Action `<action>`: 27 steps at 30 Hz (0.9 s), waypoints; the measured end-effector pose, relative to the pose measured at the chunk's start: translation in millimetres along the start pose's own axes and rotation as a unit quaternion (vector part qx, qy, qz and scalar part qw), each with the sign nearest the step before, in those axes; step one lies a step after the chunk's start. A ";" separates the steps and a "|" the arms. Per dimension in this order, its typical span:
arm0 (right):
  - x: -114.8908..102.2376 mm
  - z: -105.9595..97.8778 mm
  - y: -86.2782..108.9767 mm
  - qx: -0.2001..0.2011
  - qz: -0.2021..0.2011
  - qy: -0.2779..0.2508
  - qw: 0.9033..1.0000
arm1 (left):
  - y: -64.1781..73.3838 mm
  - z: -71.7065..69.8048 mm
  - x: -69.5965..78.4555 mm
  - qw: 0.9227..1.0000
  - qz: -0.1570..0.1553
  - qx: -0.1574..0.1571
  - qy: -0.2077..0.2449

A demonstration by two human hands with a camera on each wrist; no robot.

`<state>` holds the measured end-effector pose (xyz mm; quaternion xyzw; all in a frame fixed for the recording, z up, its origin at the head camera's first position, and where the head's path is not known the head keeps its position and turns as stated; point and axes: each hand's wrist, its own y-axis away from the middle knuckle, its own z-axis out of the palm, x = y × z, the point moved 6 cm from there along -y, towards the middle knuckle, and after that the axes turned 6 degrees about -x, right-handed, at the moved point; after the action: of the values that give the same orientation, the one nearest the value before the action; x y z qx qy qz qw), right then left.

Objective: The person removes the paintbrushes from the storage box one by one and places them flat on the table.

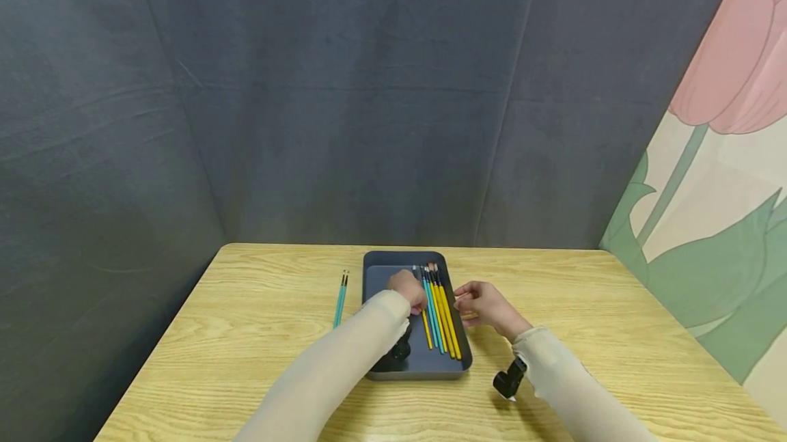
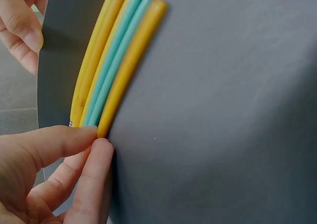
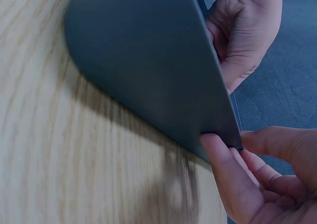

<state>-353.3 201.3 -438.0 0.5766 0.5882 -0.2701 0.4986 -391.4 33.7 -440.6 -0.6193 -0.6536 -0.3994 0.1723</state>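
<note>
A dark grey rectangular tray (image 1: 382, 277) lies on the table, with several yellow and teal paintbrushes (image 1: 444, 312) side by side along its right part. Inside it, my left hand (image 1: 408, 290) pinches a yellow paintbrush (image 2: 131, 68) between thumb and fingertips, at the left end of the row. That brush lies right beside a teal paintbrush (image 2: 115, 73); its bristle end is hidden by the hand. At the tray's right side, my right hand (image 1: 488, 307) grips the rim, thumb over the edge and fingers against the outer wall (image 3: 148, 60).
Two teal paintbrushes (image 1: 341, 302) lie on the wooden table (image 1: 270, 319) left of the tray, partly behind the left sleeve. A dark curtain (image 1: 344, 100) hangs behind the table. On the right is a wall with a painted tulip (image 1: 725, 66).
</note>
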 end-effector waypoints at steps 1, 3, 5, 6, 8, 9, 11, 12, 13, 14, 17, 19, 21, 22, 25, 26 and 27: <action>0.2 -0.1 0.0 0.000 0.000 0.000 1.000 | 1.5 -0.3 0.5 1.000 0.002 -0.001 0.001; 0.1 -0.1 0.4 -0.001 -0.002 0.002 1.000 | 3.8 -0.6 1.0 1.000 0.006 -0.002 0.000; -0.2 0.0 1.1 -0.001 -0.002 0.000 1.000 | 6.0 -1.3 1.8 1.000 0.009 -0.003 -0.003; -0.2 0.1 1.2 -0.001 -0.002 0.001 1.000 | 7.0 -1.8 2.4 1.000 0.011 -0.004 -0.005; -0.3 0.0 1.2 -0.002 -0.006 0.001 1.000 | 8.2 -2.6 3.4 1.000 0.013 -0.001 -0.006; -0.4 0.2 1.3 -0.002 -0.006 0.001 1.000 | 8.2 -3.0 3.5 1.000 0.011 0.000 -0.007; -0.8 0.5 1.3 -0.002 -0.008 0.000 1.000 | 7.6 -3.3 3.6 1.000 0.007 0.002 -0.005; -0.8 0.6 1.2 -0.002 -0.009 0.000 1.000 | 7.0 -3.4 3.6 1.000 0.005 0.003 -0.005; -0.8 0.7 1.0 -0.002 -0.009 -0.001 1.000 | 6.2 -3.4 3.3 1.000 0.004 0.004 -0.004; -1.1 0.9 1.1 -0.002 -0.009 0.000 1.000 | 5.2 -3.3 3.0 1.000 0.001 0.004 -0.003; -1.6 1.5 0.7 -0.002 -0.008 -0.001 1.000 | 2.1 -2.9 1.8 1.000 -0.002 0.000 -0.007; -1.7 1.7 0.1 -0.003 -0.008 0.000 1.000 | -0.1 -2.6 0.7 1.000 -0.003 -0.002 -0.012; -2.0 1.9 -0.2 -0.003 -0.007 0.001 1.000 | -2.4 -2.4 -0.6 1.000 -0.003 -0.001 -0.017; -2.2 1.9 -0.4 -0.003 -0.008 0.001 1.000 | -3.8 -2.2 -1.2 1.000 -0.003 -0.002 -0.017; -2.4 2.0 -1.2 -0.003 -0.009 0.002 1.000 | -6.7 -2.6 -3.2 1.000 0.000 -0.002 -0.014; -2.4 2.1 -1.4 -0.003 -0.008 0.001 1.000 | -7.9 -2.6 -3.9 1.000 0.001 -0.003 -0.013; -2.4 2.1 -1.6 -0.003 -0.008 0.000 1.000 | -8.8 -2.6 -4.6 1.000 0.001 -0.006 -0.012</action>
<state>-354.7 198.2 -436.9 0.5703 0.5939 -0.2718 0.4981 -399.7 29.5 -445.1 -0.6256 -0.6527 -0.3956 0.1617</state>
